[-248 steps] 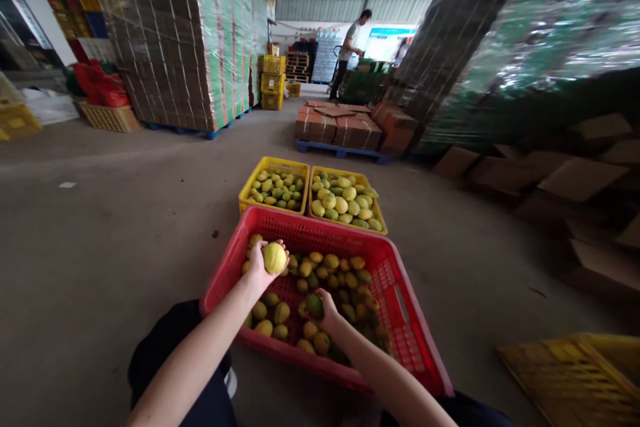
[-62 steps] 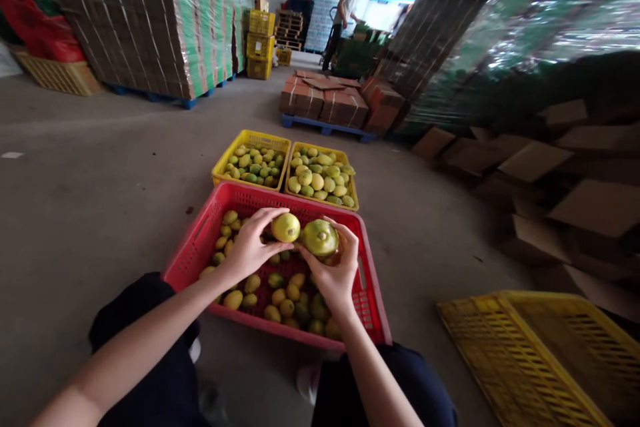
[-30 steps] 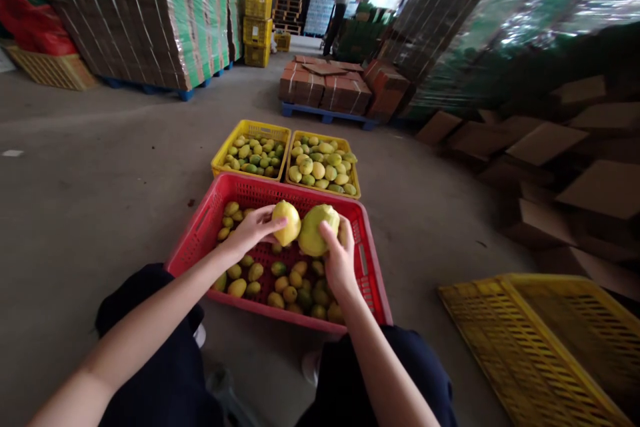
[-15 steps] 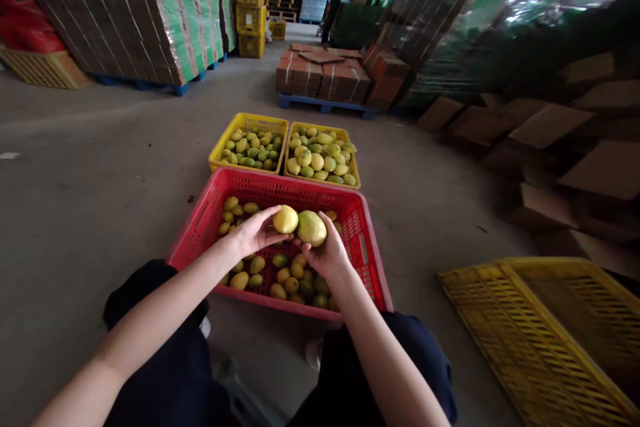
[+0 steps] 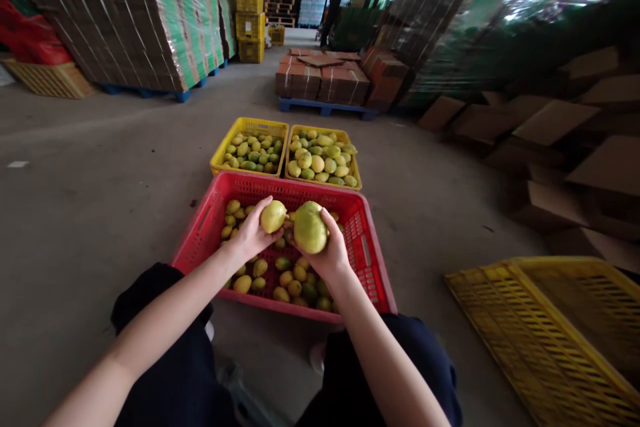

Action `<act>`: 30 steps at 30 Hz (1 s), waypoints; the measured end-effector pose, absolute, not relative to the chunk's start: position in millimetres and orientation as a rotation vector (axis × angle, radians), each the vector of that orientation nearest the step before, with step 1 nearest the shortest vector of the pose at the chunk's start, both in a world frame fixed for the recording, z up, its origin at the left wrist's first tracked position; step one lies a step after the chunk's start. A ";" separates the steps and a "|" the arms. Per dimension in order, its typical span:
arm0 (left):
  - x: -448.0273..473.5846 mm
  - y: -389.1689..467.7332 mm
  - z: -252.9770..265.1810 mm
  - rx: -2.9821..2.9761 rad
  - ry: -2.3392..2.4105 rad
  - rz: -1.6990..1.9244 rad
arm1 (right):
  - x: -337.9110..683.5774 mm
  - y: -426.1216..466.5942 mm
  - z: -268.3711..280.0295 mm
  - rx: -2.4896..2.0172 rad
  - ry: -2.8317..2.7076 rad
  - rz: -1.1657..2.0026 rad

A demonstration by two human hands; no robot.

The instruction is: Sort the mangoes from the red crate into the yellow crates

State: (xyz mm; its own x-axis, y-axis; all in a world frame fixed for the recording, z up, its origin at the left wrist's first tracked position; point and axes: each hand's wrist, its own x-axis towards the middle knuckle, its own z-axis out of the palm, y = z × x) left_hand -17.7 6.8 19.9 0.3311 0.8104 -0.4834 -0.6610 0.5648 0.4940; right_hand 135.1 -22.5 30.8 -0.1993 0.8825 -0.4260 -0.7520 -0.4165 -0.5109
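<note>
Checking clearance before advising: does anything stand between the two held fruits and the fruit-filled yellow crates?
The red crate's far wall lies between the held fruits and both yellow crates; nothing else visible does. Whether the fruits clear its height is hard to tell.

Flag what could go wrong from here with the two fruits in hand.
The larger fruit in the right hand might slip from its grip and bruise the loose fruits in the red crate below.
The smaller fruit in the left hand is close beside it, so the two could knock together.
The fuller yellow crate is heaped to its rim, so a bump could roll some out.
</note>
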 end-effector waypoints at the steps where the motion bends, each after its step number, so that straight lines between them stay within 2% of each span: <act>1: -17.5 7.7 18.0 0.227 0.760 0.975 | 134.5 -22.1 30.2 -0.824 -0.194 1.799; 5: -16.1 8.6 13.1 0.269 0.809 1.008 | 134.5 -19.0 26.6 -0.881 -0.140 1.726; 14: -18.1 7.4 18.5 0.119 0.756 1.016 | 136.2 -17.1 19.4 -0.993 -0.006 1.779; 18: -22.3 7.7 19.5 0.158 0.788 1.003 | 135.7 -19.8 28.1 -0.984 -0.067 1.680; 22: -24.4 10.0 14.3 0.149 0.746 0.999 | 140.3 -19.0 32.3 -0.975 -0.094 1.741; 30: -18.9 13.4 6.7 0.036 0.828 1.088 | 141.3 -13.2 17.1 -0.921 -0.089 1.659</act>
